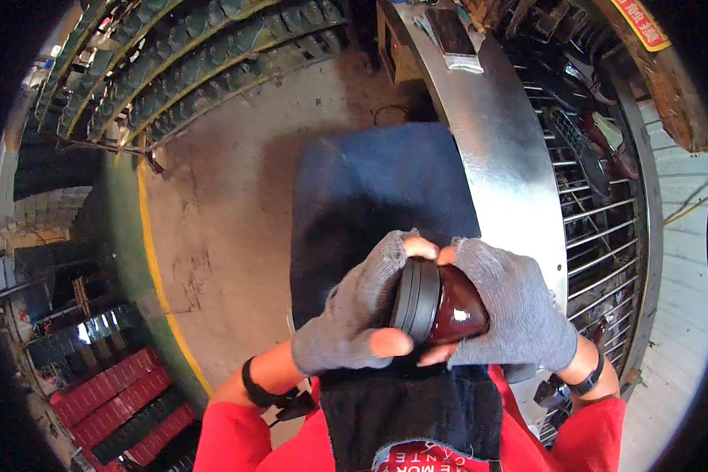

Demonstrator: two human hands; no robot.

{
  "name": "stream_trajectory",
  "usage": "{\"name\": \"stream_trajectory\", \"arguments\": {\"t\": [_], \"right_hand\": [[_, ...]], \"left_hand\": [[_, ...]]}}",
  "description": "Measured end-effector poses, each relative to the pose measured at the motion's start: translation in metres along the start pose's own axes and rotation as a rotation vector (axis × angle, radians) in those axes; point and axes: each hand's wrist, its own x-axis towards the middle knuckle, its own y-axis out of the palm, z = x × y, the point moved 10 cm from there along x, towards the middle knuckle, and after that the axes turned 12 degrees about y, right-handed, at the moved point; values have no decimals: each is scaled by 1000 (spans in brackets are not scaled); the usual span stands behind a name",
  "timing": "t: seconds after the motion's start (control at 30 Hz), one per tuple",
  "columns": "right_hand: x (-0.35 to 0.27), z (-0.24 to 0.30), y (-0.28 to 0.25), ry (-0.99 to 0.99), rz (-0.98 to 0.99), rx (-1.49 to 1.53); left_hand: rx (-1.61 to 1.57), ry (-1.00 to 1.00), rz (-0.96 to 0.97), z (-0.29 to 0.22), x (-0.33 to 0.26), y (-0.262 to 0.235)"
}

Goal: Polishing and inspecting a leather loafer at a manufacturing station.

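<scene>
In front of my body I hold a glossy dark-red shoe with a thick dark-grey sole. Its sole side faces left and its rounded shiny end faces right. My left hand, in a grey fingerless glove, grips the sole side, fingers at the far edge and thumb at the near edge. Gloved the same way, my right hand wraps around the upper from the right. The fingertips of both hands come close together at the far edge. Part of the shoe is hidden behind my hands.
At my right runs a metal bench, with a metal rack holding several shoes beyond it. A dark blue cloth-covered surface lies just ahead. Shelves of dark shoe-shaped items stand far left. Dark-red rows sit lower left.
</scene>
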Motion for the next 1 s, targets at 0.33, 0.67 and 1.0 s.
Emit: {"name": "stream_trajectory", "arguments": {"t": [0.33, 0.67, 1.0], "right_hand": [[-13, 22, 19, -11, 157, -124], [3, 46, 20, -189, 244, -272], [47, -53, 39, 491, -108, 1338]], "left_hand": [[-170, -223, -328, 11, -6, 4], [-236, -132, -213, 14, -17, 6], [-153, 43, -473, 12, 23, -40]]}}
